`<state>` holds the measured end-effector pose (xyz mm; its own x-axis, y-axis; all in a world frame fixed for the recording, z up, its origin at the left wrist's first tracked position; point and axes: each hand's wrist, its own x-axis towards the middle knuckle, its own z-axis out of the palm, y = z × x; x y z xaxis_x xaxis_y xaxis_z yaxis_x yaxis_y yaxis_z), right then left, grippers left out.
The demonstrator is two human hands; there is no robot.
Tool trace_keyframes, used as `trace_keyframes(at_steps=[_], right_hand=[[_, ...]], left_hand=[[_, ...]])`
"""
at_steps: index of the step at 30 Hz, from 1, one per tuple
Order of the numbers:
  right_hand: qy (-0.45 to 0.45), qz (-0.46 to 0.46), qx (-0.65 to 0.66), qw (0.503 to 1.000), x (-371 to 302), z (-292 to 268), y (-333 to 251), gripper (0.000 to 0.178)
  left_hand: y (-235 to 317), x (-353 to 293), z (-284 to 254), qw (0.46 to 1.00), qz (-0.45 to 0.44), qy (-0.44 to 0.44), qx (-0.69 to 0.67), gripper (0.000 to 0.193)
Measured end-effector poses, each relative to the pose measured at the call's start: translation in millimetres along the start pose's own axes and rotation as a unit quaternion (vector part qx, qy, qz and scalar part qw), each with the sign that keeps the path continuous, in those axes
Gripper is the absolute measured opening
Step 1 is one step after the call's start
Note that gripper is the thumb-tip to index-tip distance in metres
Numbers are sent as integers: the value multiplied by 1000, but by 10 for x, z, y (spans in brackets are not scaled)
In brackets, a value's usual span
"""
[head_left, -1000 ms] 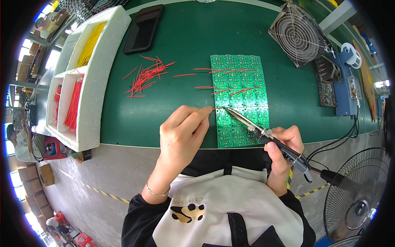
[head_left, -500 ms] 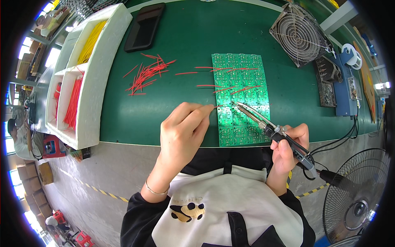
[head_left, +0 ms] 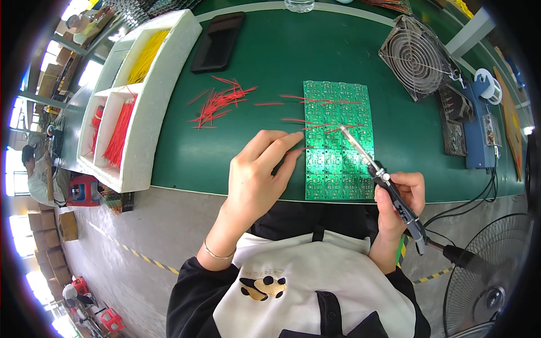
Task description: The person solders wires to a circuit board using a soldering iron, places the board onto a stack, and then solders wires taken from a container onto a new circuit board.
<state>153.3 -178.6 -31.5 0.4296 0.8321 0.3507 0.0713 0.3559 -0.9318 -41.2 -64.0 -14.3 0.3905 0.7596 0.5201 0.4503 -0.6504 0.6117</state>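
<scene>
A green panel of circuit boards [head_left: 338,188] lies before me on the green table, with several red wires [head_left: 344,102] across its far half. At its left edge is my left hand [head_left: 262,166], thumb and index finger apart. One short red wire [head_left: 308,148] reaches from beside the thumb tip onto the panel; whether it touches the thumb, I cannot tell. My right hand [head_left: 399,197] is closed around the dark handle of a soldering iron [head_left: 389,183]. The iron's tip is over the panel's middle, near the second group of wires; contact is unclear.
Loose red wires [head_left: 220,104] lie to the left. Beyond them are a black phone [head_left: 218,42] and a white foam box [head_left: 177,62] of yellow and red wires. At right stand a square fan [head_left: 414,59], a blue soldering station [head_left: 479,129] and a large floor fan [head_left: 487,276].
My left index finger has parted from the thumb near the short red wire. The iron's tip has moved right and farther away over the panel. The whole view has shifted slightly.
</scene>
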Motion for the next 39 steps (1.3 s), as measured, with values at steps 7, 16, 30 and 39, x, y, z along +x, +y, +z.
trace_keyframes(at_steps=[7,16,30,39], right_hand=[[105,-41,59,992,52,-18,23,35],[129,-63,46,989,32,-140,-5,34],[120,-104,64,985,-52,-115,114,29],[83,-81,41,992,-94,-82,109,25]], left_hand=[[-272,349,-586,979,32,14,202,14],[-380,770,-318,944,124,-205,227,9],[283,101,-49,993,106,-23,48,19],[230,-35,238,995,92,17,47,20]])
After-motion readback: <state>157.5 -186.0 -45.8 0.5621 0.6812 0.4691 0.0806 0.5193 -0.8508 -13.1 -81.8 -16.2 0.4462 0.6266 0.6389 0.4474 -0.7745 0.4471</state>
